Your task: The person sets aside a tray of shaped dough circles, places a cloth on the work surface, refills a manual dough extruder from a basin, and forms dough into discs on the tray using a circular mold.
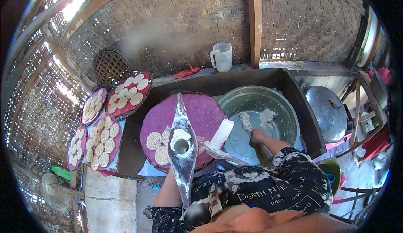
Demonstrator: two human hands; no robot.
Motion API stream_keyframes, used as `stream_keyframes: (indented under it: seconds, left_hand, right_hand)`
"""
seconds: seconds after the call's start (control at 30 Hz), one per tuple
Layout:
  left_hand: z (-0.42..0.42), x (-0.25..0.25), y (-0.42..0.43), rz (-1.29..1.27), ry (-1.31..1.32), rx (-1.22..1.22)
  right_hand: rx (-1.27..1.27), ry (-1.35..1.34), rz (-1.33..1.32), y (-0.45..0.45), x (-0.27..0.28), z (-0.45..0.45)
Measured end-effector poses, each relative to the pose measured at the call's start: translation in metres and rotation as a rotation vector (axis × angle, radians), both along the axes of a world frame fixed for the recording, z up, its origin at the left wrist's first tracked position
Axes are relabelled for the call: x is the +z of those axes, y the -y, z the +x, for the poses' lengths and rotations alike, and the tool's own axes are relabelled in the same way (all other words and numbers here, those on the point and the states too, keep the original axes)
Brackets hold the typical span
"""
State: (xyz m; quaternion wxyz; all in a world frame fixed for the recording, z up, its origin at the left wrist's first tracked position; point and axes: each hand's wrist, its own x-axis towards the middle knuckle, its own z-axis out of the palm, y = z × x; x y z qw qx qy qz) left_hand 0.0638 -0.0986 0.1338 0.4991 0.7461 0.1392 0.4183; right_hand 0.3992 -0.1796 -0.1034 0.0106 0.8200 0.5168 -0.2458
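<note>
In front of me is a long wooden press body [183, 147], smeared with white dough and with a round hole in its middle. My left hand [201, 145] is closed on it from behind, and most of the hand is hidden. To its right lies a white plunger [221, 134] with a wooden crossbar handle [224, 154]. My right hand [256, 136] is inside a large green basin [289, 111], gripping a dough-coated utensil [246, 121]. Dough [267, 117] clings to the basin's inner wall. Several stringy dough rounds [154, 141] rest on a purple cloth-covered round tray [184, 102].
Trays of dough rounds, including a red one [145, 96] and a pink one [115, 149], stand on the left. A dark wooden trough [310, 136] surrounds the basin. Behind it stands a white pitcher [222, 57]. A lidded metal pot [325, 113] is on the right.
</note>
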Motion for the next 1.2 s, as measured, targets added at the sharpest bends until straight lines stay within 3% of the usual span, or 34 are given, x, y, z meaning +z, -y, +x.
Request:
stream_keyframes:
  seconds: [0.07,0.17,0.23,0.3,0.37,0.4,0.43,0.47,0.5,0.57,0.67,0.8,0.83,0.93,0.97,1.1,1.2]
  left_hand:
    - [-0.002,0.0,0.001,0.016,-0.152,0.075]
    - [0.0,0.007,0.005,-0.032,-0.302,0.113]
    - [0.007,-0.04,-0.024,-0.53,0.179,-0.216]
    - [0.009,0.01,-0.002,0.267,-0.394,0.208]
    - [0.023,-0.059,-0.039,-0.214,-0.084,-0.024]
    - [0.035,-0.027,-0.023,-0.136,-0.061,-0.052]
    - [0.045,0.002,-0.01,-0.823,0.241,-0.247]
    - [0.058,-0.038,-0.032,-0.104,-0.159,0.02]
    - [0.078,-0.067,-0.048,-0.332,-0.08,-0.031]
    - [0.091,-0.021,-0.023,-0.029,-0.361,0.056]
    - [0.12,-0.017,-0.012,0.157,-0.41,-0.01]
    - [0.136,-0.013,-0.005,0.24,-0.292,-0.162]
    - [0.136,-0.009,-0.002,0.276,-0.335,-0.164]
    - [0.132,0.001,0.002,0.358,-0.406,-0.156]
    - [0.135,0.0,0.003,0.364,-0.39,-0.145]
    - [0.143,-0.011,-0.001,0.222,-0.352,-0.172]
    - [0.138,0.005,0.006,0.358,-0.464,-0.07]
  right_hand:
    - [-0.104,-0.169,0.092,0.005,-0.002,0.012]
    - [-0.158,-0.417,0.016,0.023,0.054,0.026]
    - [-0.464,-0.805,0.134,0.04,0.085,0.034]
    - [-0.5,-0.948,0.165,0.06,0.133,0.048]
    - [-0.445,-0.968,0.221,0.078,0.18,0.059]
    - [-0.411,-0.984,0.223,0.087,0.216,0.059]
    - [-0.325,-0.963,0.222,0.093,0.242,0.061]
    - [-0.241,-0.943,0.221,0.101,0.266,0.065]
    - [-0.18,-0.9,0.224,0.108,0.292,0.064]
    - [-0.062,-0.816,0.233,0.12,0.336,0.058]
    - [0.046,-0.821,0.183,0.126,0.375,0.048]
    - [0.198,-0.634,0.013,0.118,0.401,0.039]
    - [0.408,-0.477,0.047,0.113,0.398,0.042]
    - [0.625,-0.076,0.324,0.099,0.416,0.023]
    - [0.59,0.191,0.337,0.098,0.431,0.007]
    - [0.755,0.51,0.565,0.081,0.437,-0.024]
    - [0.85,0.751,0.641,0.076,0.422,-0.059]
